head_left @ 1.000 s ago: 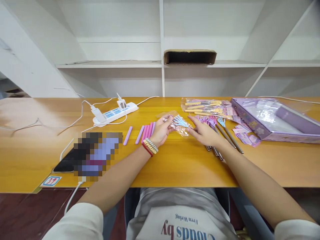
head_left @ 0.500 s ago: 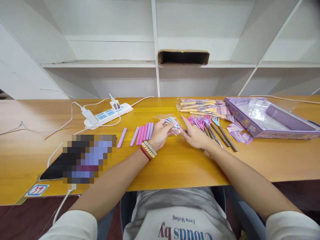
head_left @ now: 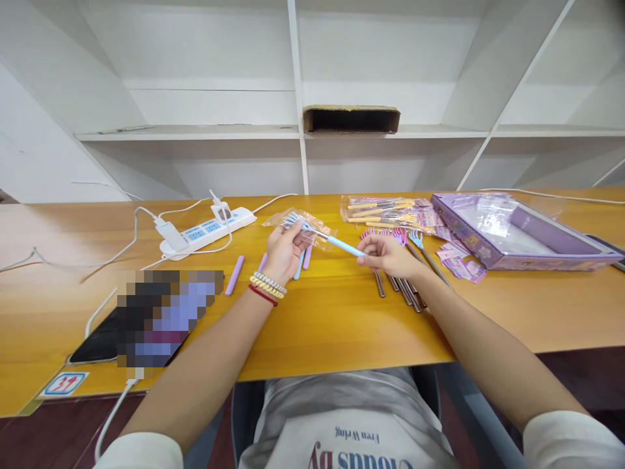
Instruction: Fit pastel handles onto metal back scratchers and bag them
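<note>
A blue back scratcher (head_left: pixel 344 245) with a metal rod and blue handle stretches between my hands, slightly tilted over the table. My left hand (head_left: pixel 282 255) is closed on its claw head, along with a crinkled clear plastic bag (head_left: pixel 317 220). At the other end, my right hand (head_left: pixel 388 255) pinches the tip of the blue handle. Loose purple handle sleeves (head_left: pixel 235 275) and a blue sleeve (head_left: pixel 299 266) lie around my left hand, which partly hides others. Beneath and beside my right hand are several scratchers with metal rods (head_left: pixel 409 294) and pink or blue claws (head_left: pixel 416 239).
Bagged yellow-handled scratchers (head_left: pixel 385 212) lie at the back, beside an open purple box (head_left: pixel 537 260) and printed cards (head_left: pixel 461 262). On the left are a white power strip (head_left: pixel 209 231) with cables and a blurred dark device (head_left: pixel 95 342). White shelves hold a cardboard box (head_left: pixel 351 120).
My right hand has moved away from the claw head and now grips the handle end. The blue handle and rod have come into view between my hands. My left hand has shifted left.
</note>
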